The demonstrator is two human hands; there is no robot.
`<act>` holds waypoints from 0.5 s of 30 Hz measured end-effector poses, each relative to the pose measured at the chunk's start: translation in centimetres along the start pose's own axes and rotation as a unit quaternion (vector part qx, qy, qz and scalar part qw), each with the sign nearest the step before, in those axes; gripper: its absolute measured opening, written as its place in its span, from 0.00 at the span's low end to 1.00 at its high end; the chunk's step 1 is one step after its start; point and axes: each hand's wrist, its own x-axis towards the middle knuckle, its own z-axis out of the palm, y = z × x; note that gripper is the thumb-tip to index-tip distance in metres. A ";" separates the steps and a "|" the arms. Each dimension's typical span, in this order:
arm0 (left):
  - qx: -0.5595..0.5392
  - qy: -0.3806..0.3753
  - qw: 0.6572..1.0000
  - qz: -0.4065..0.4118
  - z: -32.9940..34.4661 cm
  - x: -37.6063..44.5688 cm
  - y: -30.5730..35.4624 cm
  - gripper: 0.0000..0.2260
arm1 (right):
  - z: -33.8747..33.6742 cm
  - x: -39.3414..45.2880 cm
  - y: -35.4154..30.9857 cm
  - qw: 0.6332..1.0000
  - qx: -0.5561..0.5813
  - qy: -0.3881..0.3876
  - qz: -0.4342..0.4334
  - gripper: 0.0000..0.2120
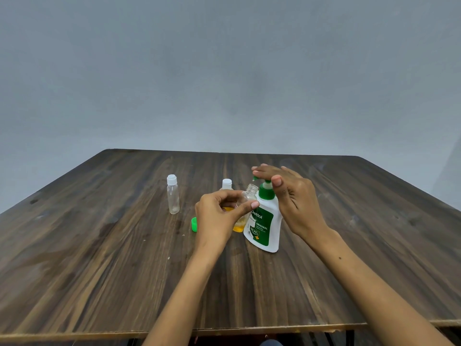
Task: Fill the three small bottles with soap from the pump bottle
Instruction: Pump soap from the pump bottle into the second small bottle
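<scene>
A white pump bottle (pixel 265 224) with a green label and green pump stands mid-table. My right hand (pixel 290 196) lies flat on the pump head, fingers spread. My left hand (pixel 219 216) grips an uncapped small clear bottle (pixel 249 196) tilted against the pump bottle, its mouth just under the green spout; orange soap shows at its bottom. A second small bottle with a white cap (pixel 227 183) stands behind my left hand, mostly hidden. A third small bottle (pixel 172 194), clear with a white cap, stands upright to the left. A green cap (pixel 194 224) lies beside my left hand.
The dark wooden table (pixel 99 270) has its front edge near me and its far edge against a plain grey wall (pixel 224 71). Bare wood spreads left, right and in front of the bottles.
</scene>
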 end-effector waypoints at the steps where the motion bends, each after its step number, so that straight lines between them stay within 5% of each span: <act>1: 0.001 0.000 1.000 -0.001 0.0 0.0 -0.1 0.15 | 0.1 0.0 0.0 1.000 0.003 0.004 -0.001 0.35; 15: 0.005 0.010 1.000 0.029 -0.2 0.4 0.8 0.11 | 0.3 0.0 0.3 1.000 0.007 0.010 0.009 0.36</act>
